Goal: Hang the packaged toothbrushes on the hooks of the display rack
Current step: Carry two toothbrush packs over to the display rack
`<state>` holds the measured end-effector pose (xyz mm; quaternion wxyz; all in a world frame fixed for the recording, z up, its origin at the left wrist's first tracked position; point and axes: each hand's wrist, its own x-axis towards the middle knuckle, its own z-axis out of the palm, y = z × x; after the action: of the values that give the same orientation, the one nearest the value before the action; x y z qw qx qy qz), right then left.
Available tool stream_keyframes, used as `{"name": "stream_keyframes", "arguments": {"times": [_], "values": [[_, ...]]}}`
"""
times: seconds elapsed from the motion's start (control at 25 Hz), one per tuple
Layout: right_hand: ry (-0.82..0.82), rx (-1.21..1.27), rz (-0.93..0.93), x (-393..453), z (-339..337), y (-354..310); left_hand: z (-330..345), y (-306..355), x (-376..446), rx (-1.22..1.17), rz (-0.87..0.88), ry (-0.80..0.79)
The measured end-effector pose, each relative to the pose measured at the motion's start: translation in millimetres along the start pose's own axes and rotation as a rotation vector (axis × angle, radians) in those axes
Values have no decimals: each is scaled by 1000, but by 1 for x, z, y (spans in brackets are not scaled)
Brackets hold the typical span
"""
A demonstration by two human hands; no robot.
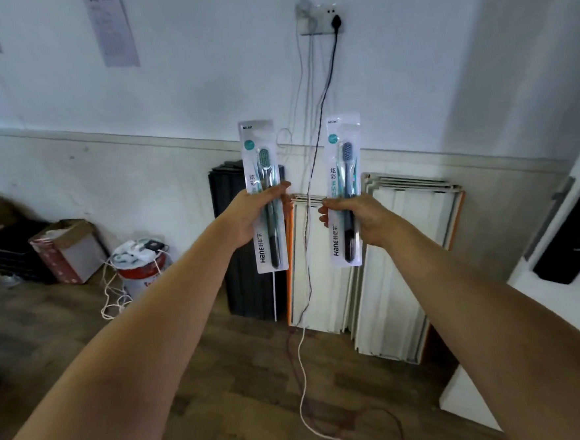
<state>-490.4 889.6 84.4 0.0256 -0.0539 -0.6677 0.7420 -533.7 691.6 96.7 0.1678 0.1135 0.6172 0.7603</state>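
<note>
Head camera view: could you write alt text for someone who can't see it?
Two outstretched hands each hold a packaged toothbrush upright: the left hand grips the green-bristled pack, the right hand the grey-bristled pack. Behind them is a white wall with a power socket and dangling cables, and panels lean against it on a wooden floor. No display rack is visible.

I see glossy clear plastic over printed card on both packs [264, 201] [346, 195]. The floor [224, 379] looks like matt wood planks; the wall [204, 88] is smooth paint.
</note>
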Motion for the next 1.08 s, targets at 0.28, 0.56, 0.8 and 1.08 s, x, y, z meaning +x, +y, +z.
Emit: {"name": "stream_keyframes", "arguments": {"times": [0.28, 0.56, 0.8, 1.08], "values": [[-198, 53, 5, 80, 13, -1, -15, 5, 45, -14, 70, 169], [-300, 99, 72, 143, 66, 29, -70, -1, 73, 19, 34, 381], [-377, 60, 98, 210, 125, 33, -141, 4, 105, 71, 25, 449], [-457, 121, 79, 278, 215, 26, -241, 35, 137, -28, 89, 561]]}}
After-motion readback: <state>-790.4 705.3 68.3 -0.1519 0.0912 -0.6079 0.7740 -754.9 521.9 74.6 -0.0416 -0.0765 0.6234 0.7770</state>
